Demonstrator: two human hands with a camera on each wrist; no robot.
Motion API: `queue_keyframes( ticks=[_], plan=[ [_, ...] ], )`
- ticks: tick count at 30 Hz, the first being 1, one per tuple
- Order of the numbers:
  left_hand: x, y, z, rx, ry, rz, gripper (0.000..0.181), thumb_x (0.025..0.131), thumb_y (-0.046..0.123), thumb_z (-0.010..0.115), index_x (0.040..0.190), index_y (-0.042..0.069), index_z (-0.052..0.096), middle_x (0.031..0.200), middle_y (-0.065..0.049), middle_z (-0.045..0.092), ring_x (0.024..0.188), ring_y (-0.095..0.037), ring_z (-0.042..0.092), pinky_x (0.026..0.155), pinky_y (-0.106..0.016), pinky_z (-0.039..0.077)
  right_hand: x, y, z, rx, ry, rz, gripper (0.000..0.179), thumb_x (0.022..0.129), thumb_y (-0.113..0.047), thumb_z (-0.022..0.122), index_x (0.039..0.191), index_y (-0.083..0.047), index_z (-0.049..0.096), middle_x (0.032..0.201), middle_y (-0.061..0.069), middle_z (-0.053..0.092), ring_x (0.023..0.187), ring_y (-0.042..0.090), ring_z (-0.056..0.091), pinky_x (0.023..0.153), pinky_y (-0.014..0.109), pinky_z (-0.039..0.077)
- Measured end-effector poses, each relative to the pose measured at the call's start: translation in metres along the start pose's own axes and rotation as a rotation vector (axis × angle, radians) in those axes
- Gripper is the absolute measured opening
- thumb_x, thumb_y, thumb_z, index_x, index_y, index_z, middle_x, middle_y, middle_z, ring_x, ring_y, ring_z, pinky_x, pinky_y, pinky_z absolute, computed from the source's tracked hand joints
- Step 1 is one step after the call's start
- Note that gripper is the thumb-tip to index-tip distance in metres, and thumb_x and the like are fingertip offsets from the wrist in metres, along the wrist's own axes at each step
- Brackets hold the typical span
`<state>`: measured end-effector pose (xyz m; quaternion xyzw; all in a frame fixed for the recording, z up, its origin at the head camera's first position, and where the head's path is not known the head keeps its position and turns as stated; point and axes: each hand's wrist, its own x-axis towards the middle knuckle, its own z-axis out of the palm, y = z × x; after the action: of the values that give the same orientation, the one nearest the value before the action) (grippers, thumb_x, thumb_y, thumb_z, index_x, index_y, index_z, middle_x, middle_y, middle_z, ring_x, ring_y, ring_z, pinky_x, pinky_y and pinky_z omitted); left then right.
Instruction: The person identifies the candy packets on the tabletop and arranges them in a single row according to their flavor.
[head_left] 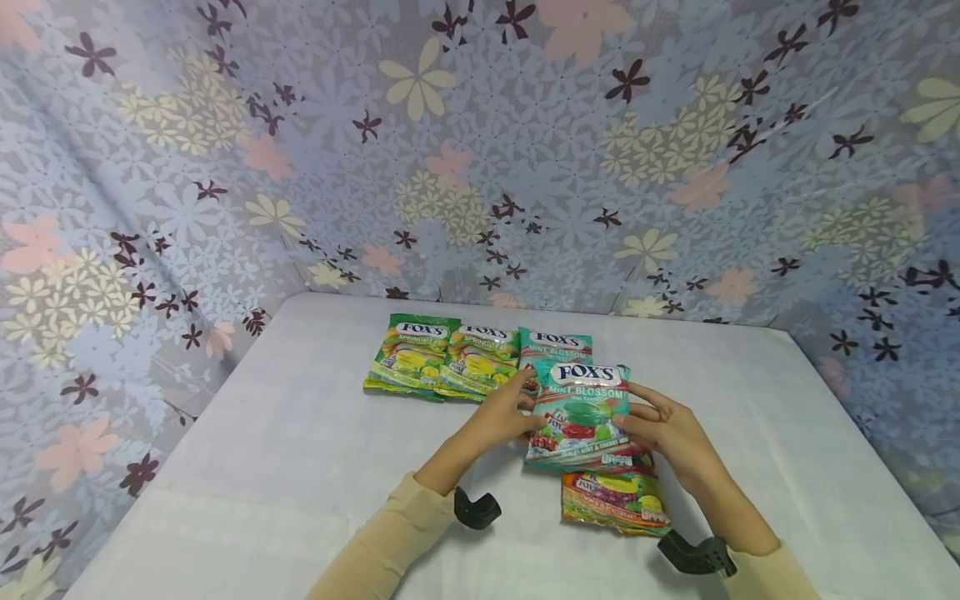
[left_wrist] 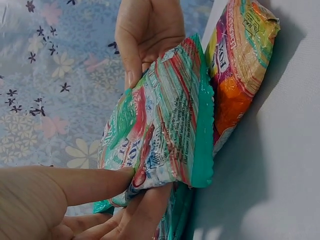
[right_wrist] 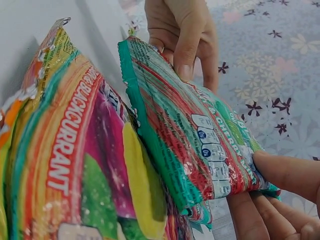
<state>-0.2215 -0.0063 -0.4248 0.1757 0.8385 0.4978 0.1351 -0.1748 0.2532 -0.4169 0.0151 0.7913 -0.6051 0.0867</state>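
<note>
Both hands hold one teal Fox's Mint Blossom candy bag [head_left: 581, 417] by its two sides, raised and tilted in the head view. My left hand [head_left: 506, 412] pinches its left edge, thumb on the front and fingers behind. On the opposite edge my right hand [head_left: 667, 429] grips it the same way, as the right wrist view shows the thumb [right_wrist: 287, 172] on the printed face. Partly under the held bag lies an orange and purple blackcurrant candy bag [head_left: 615, 500]. Another Mint Blossom bag [head_left: 555, 343] sits behind, its lower part hidden.
Two green and yellow Fox's candy bags [head_left: 411, 357] lie side by side at the back of the white table [head_left: 300, 467], left of the rear Mint Blossom bag. A flowered cloth [head_left: 480, 167] hangs behind the table. Each wrist wears a black mount [head_left: 476, 508].
</note>
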Motion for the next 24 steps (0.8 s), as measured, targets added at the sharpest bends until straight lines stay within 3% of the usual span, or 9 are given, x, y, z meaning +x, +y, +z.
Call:
queue_keyframes(
  ticks=[5, 13, 19, 24],
  plan=[
    [0.003, -0.003, 0.002, 0.009, -0.001, 0.005, 0.076, 0.085, 0.015, 0.076, 0.149, 0.009, 0.035, 0.104, -0.009, 0.069, 0.077, -0.016, 0.066, 0.080, -0.037, 0.051, 0.000, 0.003, -0.002, 0.011, -0.005, -0.011, 0.079, 0.092, -0.028, 0.068, 0.153, -0.006, 0.025, 0.138, 0.024, 0.049, 0.100, 0.007, 0.063, 0.084, 0.024, 0.048],
    [0.012, 0.001, 0.008, 0.015, 0.008, 0.032, 0.069, 0.085, 0.016, 0.076, 0.146, 0.010, 0.042, 0.105, -0.011, 0.067, 0.064, -0.012, 0.064, 0.064, -0.030, 0.053, 0.005, 0.007, -0.008, 0.043, 0.023, 0.007, 0.080, 0.092, -0.027, 0.068, 0.154, -0.005, 0.023, 0.137, 0.021, 0.051, 0.097, 0.004, 0.063, 0.082, 0.025, 0.049],
    [0.029, 0.009, 0.019, -0.024, 0.035, 0.079, 0.058, 0.087, 0.011, 0.073, 0.140, 0.006, 0.051, 0.092, -0.007, 0.067, 0.059, -0.015, 0.064, 0.058, -0.028, 0.053, 0.010, 0.009, -0.019, 0.105, 0.067, 0.003, 0.077, 0.094, -0.025, 0.065, 0.153, -0.001, 0.021, 0.115, -0.004, 0.062, 0.094, 0.003, 0.062, 0.081, 0.023, 0.049],
    [0.041, 0.016, 0.033, 0.017, 0.128, 0.096, 0.044, 0.087, 0.010, 0.073, 0.129, 0.005, 0.061, 0.081, -0.003, 0.066, 0.054, -0.009, 0.056, 0.058, -0.024, 0.046, 0.017, 0.014, -0.026, 0.104, 0.129, 0.025, 0.080, 0.094, -0.032, 0.064, 0.153, -0.001, 0.020, 0.107, -0.012, 0.060, 0.093, -0.001, 0.060, 0.081, 0.019, 0.048]
  ],
)
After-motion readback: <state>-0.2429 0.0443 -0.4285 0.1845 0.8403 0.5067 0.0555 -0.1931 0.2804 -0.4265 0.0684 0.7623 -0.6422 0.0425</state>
